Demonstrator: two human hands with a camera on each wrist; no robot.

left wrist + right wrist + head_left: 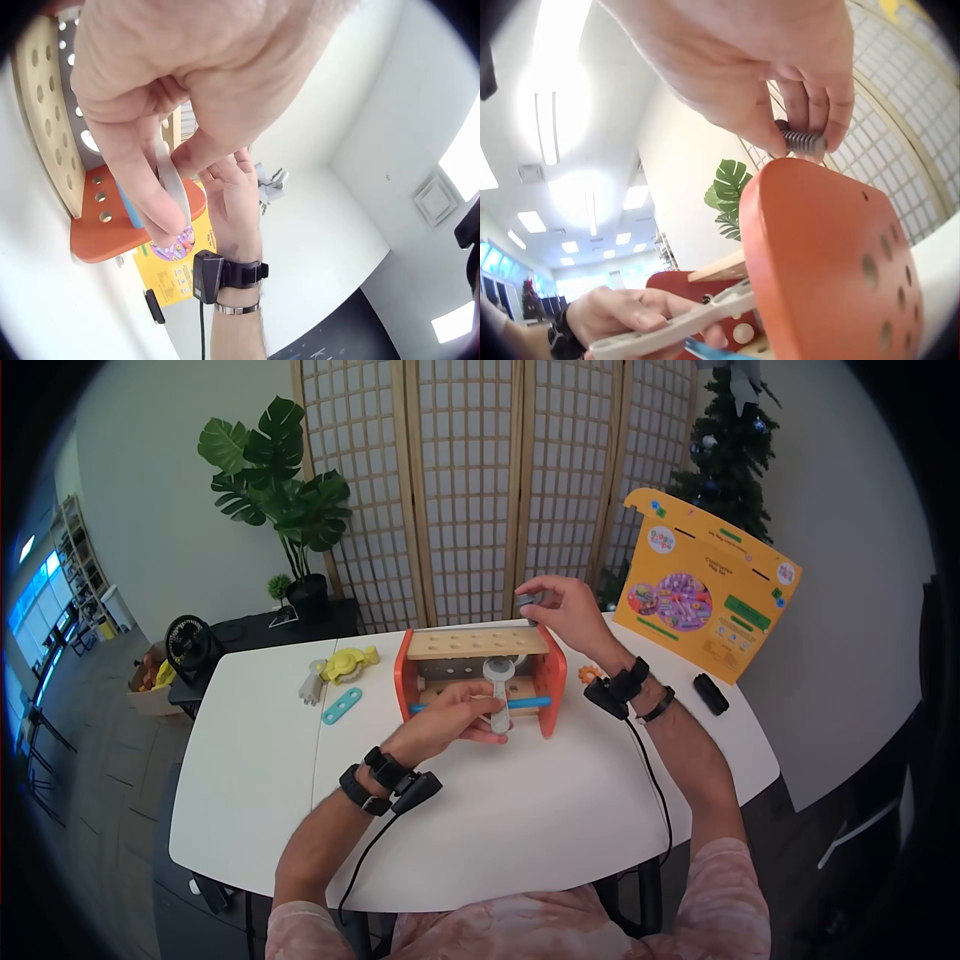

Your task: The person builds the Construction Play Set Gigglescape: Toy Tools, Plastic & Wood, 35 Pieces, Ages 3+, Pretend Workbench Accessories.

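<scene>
My left hand [440, 722] grips a light grey toy wrench [501, 710] between thumb and fingers, in front of a toy workbench [475, 644]. In the left wrist view the wrench [174, 187] shows edge-on. A blue bar [530, 703] crosses the bench's front, partly hidden behind that hand and the wrench. Above the bench's right end, my right hand [570, 615] pinches a dark grey toy screw [527, 600]. Its ridged thread shows in the right wrist view, where the screw [804, 142] overlaps the top of the orange side panel [825, 247].
Left of the bench lie a yellow toy piece [348, 663], a grey piece [311, 683] and a teal strip with holes [342, 706]. To the right are an orange gear [590, 674], a black object [711, 695] and an upright yellow box [700, 585].
</scene>
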